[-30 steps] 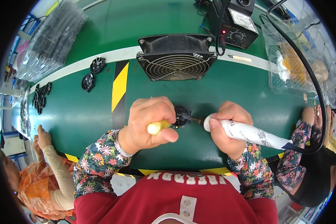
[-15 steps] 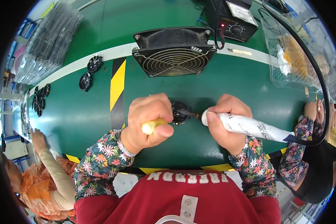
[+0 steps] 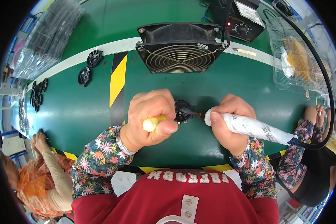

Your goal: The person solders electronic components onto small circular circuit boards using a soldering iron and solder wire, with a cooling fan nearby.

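My left hand [image 3: 150, 118] is closed around a small yellow-handled tool [image 3: 154, 123], its knuckles beside a small round black part [image 3: 182, 111] on the green table [image 3: 82, 112]. My right hand [image 3: 227, 121] grips a soldering iron [image 3: 250, 126] with a white wrapped handle; its dark tip points left and touches the black part. A black cable runs from the iron's rear toward the right and up.
A black grilled fan [image 3: 179, 46] stands just behind the hands. A black soldering station [image 3: 242, 22] sits at the back right beside a wire basket [image 3: 295, 56]. Several round black parts [image 3: 89, 67] lie at the left. Other people sit at left [image 3: 44, 168] and right [image 3: 317, 149].
Both hands have stayed at the black part; the view has shifted slightly, so they sit a little higher in the picture.
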The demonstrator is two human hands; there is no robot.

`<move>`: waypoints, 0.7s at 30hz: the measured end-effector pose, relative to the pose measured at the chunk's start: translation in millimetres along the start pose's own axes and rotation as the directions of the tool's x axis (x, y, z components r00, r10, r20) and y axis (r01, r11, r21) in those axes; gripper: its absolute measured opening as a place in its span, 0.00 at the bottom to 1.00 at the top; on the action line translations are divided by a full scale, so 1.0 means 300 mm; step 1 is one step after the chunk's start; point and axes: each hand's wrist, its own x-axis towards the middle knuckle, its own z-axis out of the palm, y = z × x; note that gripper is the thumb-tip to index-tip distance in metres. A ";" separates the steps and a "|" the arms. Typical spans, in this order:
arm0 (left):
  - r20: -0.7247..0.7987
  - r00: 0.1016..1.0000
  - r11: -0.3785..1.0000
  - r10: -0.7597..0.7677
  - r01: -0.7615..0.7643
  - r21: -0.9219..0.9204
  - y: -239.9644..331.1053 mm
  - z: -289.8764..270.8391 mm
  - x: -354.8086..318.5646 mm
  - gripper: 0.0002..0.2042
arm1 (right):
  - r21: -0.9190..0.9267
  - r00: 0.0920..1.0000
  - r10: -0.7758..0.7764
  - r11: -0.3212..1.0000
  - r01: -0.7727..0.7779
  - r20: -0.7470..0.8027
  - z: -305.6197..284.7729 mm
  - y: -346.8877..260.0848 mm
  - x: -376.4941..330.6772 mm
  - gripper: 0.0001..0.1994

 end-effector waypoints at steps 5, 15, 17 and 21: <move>0.005 1.000 1.000 0.003 -0.003 -0.010 -0.002 0.001 0.002 0.20 | -0.020 1.000 -0.028 0.999 0.028 0.008 -0.001 0.000 0.004 0.07; -0.003 1.000 0.999 0.012 -0.012 -0.033 -0.003 0.002 0.005 0.19 | -0.063 0.971 -0.202 0.976 0.211 0.129 -0.003 -0.005 0.016 0.07; -0.003 1.000 1.000 0.018 -0.018 -0.024 0.000 0.000 0.007 0.19 | -0.069 0.970 -0.204 0.974 0.214 0.135 0.000 -0.010 0.016 0.07; -0.018 1.000 0.999 0.021 -0.021 -0.036 0.001 0.003 0.009 0.19 | -0.098 0.964 -0.218 0.967 0.234 0.153 0.002 -0.015 0.018 0.08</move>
